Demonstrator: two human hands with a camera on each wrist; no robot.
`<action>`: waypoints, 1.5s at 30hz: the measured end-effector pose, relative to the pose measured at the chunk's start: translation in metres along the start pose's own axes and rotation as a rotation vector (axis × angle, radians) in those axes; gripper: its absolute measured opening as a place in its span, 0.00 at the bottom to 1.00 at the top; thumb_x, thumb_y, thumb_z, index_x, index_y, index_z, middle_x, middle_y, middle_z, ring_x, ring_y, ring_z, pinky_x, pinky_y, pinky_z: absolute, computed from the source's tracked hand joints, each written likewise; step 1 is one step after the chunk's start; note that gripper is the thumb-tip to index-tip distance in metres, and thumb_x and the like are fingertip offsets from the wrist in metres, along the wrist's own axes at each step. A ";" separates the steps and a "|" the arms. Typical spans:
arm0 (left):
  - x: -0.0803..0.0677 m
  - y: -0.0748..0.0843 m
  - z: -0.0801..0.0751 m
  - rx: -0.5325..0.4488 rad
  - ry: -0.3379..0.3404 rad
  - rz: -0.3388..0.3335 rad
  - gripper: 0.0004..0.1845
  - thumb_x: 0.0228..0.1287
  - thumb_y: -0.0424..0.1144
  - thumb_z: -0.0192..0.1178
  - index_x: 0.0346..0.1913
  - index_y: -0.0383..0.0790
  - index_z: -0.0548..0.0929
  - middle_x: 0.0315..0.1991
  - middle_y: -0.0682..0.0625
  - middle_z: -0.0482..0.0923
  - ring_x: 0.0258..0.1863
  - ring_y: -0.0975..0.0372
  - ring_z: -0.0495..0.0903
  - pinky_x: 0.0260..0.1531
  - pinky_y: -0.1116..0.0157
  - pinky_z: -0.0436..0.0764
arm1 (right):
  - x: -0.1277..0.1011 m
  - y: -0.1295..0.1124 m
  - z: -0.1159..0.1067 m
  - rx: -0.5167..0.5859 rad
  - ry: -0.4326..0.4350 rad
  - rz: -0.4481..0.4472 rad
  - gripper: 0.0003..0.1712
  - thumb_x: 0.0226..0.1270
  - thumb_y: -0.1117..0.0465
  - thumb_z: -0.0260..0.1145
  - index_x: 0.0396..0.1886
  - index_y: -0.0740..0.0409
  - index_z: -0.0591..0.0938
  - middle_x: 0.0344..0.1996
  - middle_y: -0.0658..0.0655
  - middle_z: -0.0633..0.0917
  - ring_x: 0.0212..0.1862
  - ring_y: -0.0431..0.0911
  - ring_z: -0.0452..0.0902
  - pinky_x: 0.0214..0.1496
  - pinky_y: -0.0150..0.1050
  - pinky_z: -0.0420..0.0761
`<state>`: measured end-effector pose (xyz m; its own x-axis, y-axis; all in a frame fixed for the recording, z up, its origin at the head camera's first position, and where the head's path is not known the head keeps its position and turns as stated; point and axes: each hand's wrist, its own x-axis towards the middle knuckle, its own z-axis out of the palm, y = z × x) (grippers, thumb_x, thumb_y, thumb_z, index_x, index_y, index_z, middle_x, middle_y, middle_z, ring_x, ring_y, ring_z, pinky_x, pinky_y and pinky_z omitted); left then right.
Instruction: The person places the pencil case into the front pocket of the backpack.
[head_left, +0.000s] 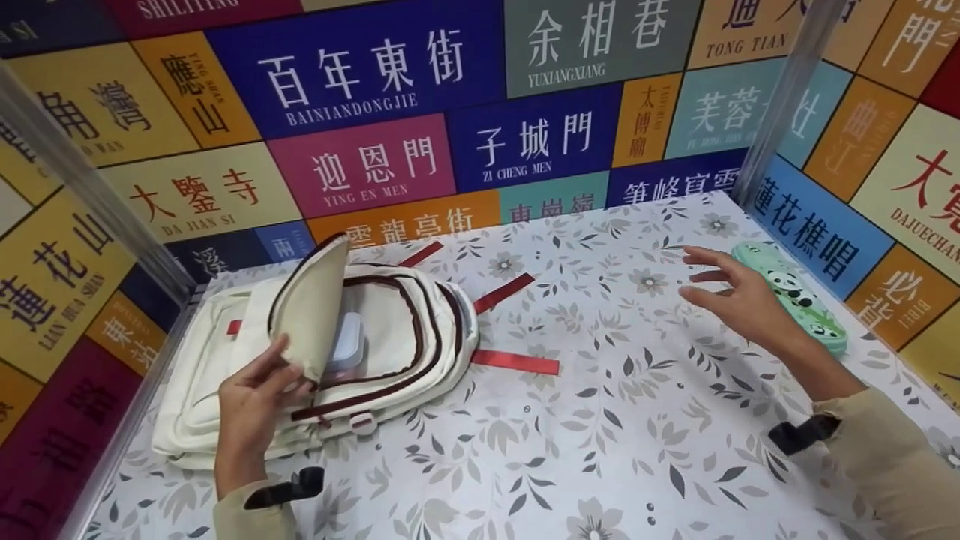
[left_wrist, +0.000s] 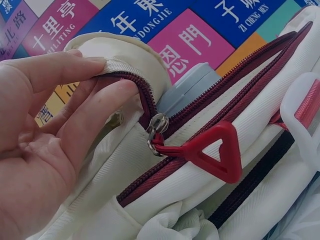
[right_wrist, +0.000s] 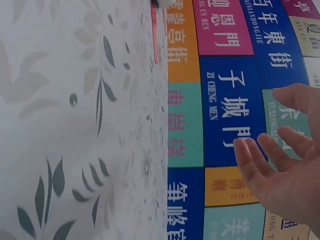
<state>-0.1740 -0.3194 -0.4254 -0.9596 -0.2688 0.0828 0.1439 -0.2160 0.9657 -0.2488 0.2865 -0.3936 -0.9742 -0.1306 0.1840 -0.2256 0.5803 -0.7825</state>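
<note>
Head view: left hand (head_left: 251, 401) pinching raised flap (head_left: 311, 304) of white backpack (head_left: 225, 390) lying at table's (head_left: 600, 450) left; right hand (head_left: 739, 300) spread, empty, hovering just beside green panda pencil case (head_left: 814, 307), well apart from backpack

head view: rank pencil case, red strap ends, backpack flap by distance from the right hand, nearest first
1. Panda pencil case, just beyond the right hand, by the right wall.
2. Red strap ends, mid-table, to its left.
3. Backpack flap, far left, held up by the left hand.
</note>
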 end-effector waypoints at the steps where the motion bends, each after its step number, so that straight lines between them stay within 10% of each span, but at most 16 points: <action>1: 0.001 -0.001 0.001 -0.001 -0.004 0.002 0.24 0.62 0.19 0.62 0.52 0.52 0.87 0.32 0.51 0.79 0.29 0.63 0.87 0.33 0.68 0.90 | -0.003 0.005 -0.006 -0.022 0.022 0.008 0.36 0.74 0.48 0.63 0.78 0.43 0.63 0.70 0.60 0.71 0.56 0.26 0.69 0.47 0.14 0.74; 11: 0.006 -0.010 0.010 0.005 -0.023 -0.012 0.25 0.62 0.19 0.62 0.52 0.53 0.87 0.33 0.51 0.79 0.30 0.64 0.86 0.34 0.69 0.90 | -0.025 0.046 -0.062 -0.169 0.040 0.204 0.51 0.71 0.40 0.63 0.82 0.45 0.47 0.76 0.71 0.58 0.69 0.70 0.62 0.45 0.17 0.73; 15: 0.008 -0.011 0.013 -0.005 -0.026 -0.014 0.25 0.62 0.19 0.62 0.52 0.53 0.87 0.33 0.51 0.79 0.31 0.64 0.86 0.34 0.68 0.90 | -0.027 0.060 -0.080 -0.159 0.079 0.314 0.54 0.70 0.36 0.61 0.82 0.46 0.42 0.78 0.72 0.53 0.71 0.74 0.57 0.62 0.59 0.79; 19: 0.008 -0.012 0.013 -0.009 -0.036 0.011 0.26 0.62 0.18 0.61 0.51 0.54 0.87 0.32 0.51 0.79 0.29 0.64 0.86 0.32 0.68 0.90 | -0.032 0.078 -0.094 -0.058 0.182 0.373 0.50 0.72 0.38 0.60 0.82 0.39 0.42 0.81 0.64 0.51 0.73 0.60 0.64 0.70 0.56 0.76; 23: 0.007 -0.013 0.012 0.007 -0.044 0.037 0.26 0.62 0.18 0.61 0.50 0.55 0.87 0.31 0.52 0.79 0.27 0.64 0.86 0.31 0.69 0.89 | -0.038 0.103 -0.103 0.438 0.276 0.238 0.43 0.76 0.56 0.60 0.82 0.39 0.48 0.72 0.49 0.68 0.56 0.34 0.73 0.48 0.23 0.82; 26: 0.006 -0.013 0.010 0.005 -0.053 0.042 0.26 0.62 0.18 0.61 0.50 0.55 0.87 0.31 0.52 0.79 0.29 0.65 0.87 0.32 0.69 0.89 | -0.040 0.118 -0.106 0.769 0.323 0.148 0.43 0.74 0.65 0.61 0.81 0.43 0.52 0.58 0.39 0.73 0.51 0.31 0.72 0.39 0.19 0.79; 33: 0.005 -0.009 0.006 -0.025 -0.066 0.043 0.27 0.62 0.17 0.60 0.51 0.54 0.87 0.32 0.52 0.80 0.30 0.65 0.86 0.33 0.69 0.89 | -0.040 0.133 -0.099 0.747 0.413 0.208 0.44 0.73 0.61 0.64 0.81 0.41 0.52 0.69 0.40 0.66 0.63 0.35 0.64 0.44 0.19 0.73; 37: 0.005 -0.008 0.004 -0.006 -0.037 0.031 0.27 0.61 0.17 0.61 0.50 0.56 0.87 0.32 0.52 0.80 0.28 0.65 0.86 0.32 0.69 0.89 | -0.039 0.136 -0.090 0.664 0.415 0.296 0.47 0.70 0.57 0.68 0.81 0.38 0.52 0.77 0.42 0.61 0.72 0.38 0.58 0.63 0.21 0.71; 40: 0.003 -0.007 0.001 -0.001 -0.026 0.020 0.27 0.61 0.17 0.61 0.50 0.56 0.87 0.31 0.52 0.80 0.28 0.65 0.86 0.32 0.69 0.89 | -0.039 0.136 -0.085 0.644 0.403 0.365 0.50 0.67 0.56 0.70 0.80 0.35 0.52 0.80 0.40 0.54 0.78 0.37 0.50 0.83 0.31 0.50; 45: 0.002 -0.005 -0.003 -0.016 -0.026 0.018 0.26 0.61 0.17 0.61 0.51 0.54 0.87 0.32 0.52 0.80 0.29 0.65 0.86 0.33 0.69 0.89 | -0.035 0.140 -0.083 0.564 0.366 0.478 0.54 0.67 0.52 0.71 0.80 0.28 0.45 0.81 0.36 0.44 0.83 0.41 0.31 0.82 0.58 0.26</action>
<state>-0.1762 -0.3214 -0.4307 -0.9627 -0.2487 0.1062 0.1645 -0.2269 0.9599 -0.2459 0.4390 -0.4598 -0.9245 0.3553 -0.1382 0.1491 0.0034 -0.9888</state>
